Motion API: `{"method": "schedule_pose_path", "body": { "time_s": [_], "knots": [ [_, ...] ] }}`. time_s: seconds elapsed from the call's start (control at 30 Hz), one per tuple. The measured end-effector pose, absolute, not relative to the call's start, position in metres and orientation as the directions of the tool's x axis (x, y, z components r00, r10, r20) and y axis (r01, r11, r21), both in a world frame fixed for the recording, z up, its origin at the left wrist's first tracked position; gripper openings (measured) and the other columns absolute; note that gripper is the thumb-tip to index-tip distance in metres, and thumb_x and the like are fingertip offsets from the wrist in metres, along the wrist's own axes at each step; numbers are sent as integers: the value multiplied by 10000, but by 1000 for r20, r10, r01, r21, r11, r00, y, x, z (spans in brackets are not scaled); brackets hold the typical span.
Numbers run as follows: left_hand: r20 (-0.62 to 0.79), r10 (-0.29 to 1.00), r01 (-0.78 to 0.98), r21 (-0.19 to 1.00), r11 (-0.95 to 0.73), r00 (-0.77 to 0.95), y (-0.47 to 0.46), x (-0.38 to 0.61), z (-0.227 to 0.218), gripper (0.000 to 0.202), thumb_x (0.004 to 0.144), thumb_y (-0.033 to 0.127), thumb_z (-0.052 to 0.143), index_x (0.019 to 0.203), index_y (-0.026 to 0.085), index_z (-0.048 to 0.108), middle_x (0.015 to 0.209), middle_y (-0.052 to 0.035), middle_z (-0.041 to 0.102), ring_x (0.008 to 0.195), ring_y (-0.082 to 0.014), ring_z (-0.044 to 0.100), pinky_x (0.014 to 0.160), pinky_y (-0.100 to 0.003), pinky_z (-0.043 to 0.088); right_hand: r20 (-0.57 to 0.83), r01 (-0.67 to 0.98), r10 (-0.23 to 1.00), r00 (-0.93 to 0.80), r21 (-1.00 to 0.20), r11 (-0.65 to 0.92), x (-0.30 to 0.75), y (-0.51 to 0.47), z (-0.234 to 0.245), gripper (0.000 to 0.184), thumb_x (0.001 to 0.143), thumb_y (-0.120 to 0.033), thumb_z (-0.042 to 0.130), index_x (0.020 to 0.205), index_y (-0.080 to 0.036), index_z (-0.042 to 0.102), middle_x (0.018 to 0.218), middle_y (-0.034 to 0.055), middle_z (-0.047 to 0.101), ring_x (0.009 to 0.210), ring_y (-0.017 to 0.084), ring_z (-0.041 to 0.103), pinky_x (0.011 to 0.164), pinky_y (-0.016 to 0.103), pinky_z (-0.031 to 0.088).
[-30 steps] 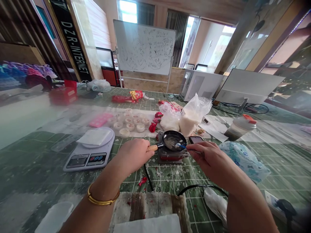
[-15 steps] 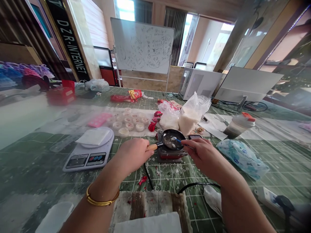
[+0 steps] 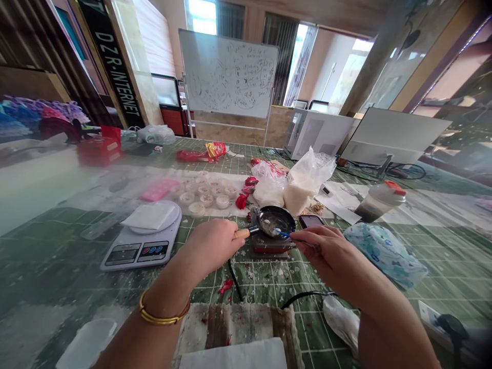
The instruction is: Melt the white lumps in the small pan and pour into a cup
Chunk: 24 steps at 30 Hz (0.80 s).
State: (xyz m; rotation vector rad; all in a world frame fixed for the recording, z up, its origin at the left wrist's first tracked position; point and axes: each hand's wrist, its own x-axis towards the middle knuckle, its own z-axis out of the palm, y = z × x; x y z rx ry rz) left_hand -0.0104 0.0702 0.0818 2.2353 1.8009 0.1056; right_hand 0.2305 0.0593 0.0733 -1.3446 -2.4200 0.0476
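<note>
— Where does your frying pan [image 3: 285,217] sit?
— On the hot plate [image 3: 269,249] in front of you, with whitish lumps [image 3: 266,221] inside.
— And your left hand [image 3: 215,242]?
— Its fingers are wrapped around the pan's wooden handle [image 3: 242,234] (that is the arm with the gold bangle [image 3: 163,321]).
— What about your right hand [image 3: 325,250]?
— Narrow there: you pinch a thin blue stirrer [image 3: 284,234], its tip down in the pan.
— What stands around you?
— A digital kitchen scale [image 3: 123,255] on your left, a smartphone [image 3: 310,221] just beyond your right hand, a bag of white granules [image 3: 296,197] behind the pan – and red flowers [image 3: 242,201] near that bag
</note>
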Motion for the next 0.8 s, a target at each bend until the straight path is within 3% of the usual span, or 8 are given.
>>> {"method": "schedule_pose_path", "body": {
  "time_s": [0.2,0.37,0.53,0.7,0.8],
  "knots": [
    [-103,968,944,266,-194,228,70,-10,82,280,821,389,443,655,180,530,647,-36,601,595,-175,558,481,-268,254,306,857,855,-420,-175,484,230,63,73,292,902,-268,398,1046,-182,637,941,82,693,964,226,596,899,443,409],
    [-111,970,949,256,-184,218,70,-10,82,269,813,382,449,655,182,537,643,-32,599,581,-166,547,481,-268,254,286,807,827,-483,-221,548,228,64,74,291,912,-273,390,1083,-208,616,967,57,680,983,195,582,899,384,413],
    [-102,968,946,258,-197,229,68,-11,84,272,822,376,438,649,186,527,635,-32,593,557,-164,525,480,-271,253,256,870,880,-400,-197,453,231,67,74,278,908,-282,401,1059,-198,619,970,64,688,982,226,583,914,444,385],
    [-111,969,949,253,-187,221,69,-10,83,260,819,372,445,661,188,538,645,-33,601,572,-168,537,484,-266,263,277,806,828,-487,-221,549,231,64,74,295,918,-281,381,1104,-210,600,989,59,677,994,198,577,907,396,407],
    [-98,968,945,258,-201,232,69,-10,82,263,819,373,450,653,186,534,644,-33,601,585,-172,547,483,-270,262,288,848,854,-434,-189,495,232,65,74,294,906,-273,393,1083,-194,615,947,67,694,972,222,590,908,443,401]
  ]
}}
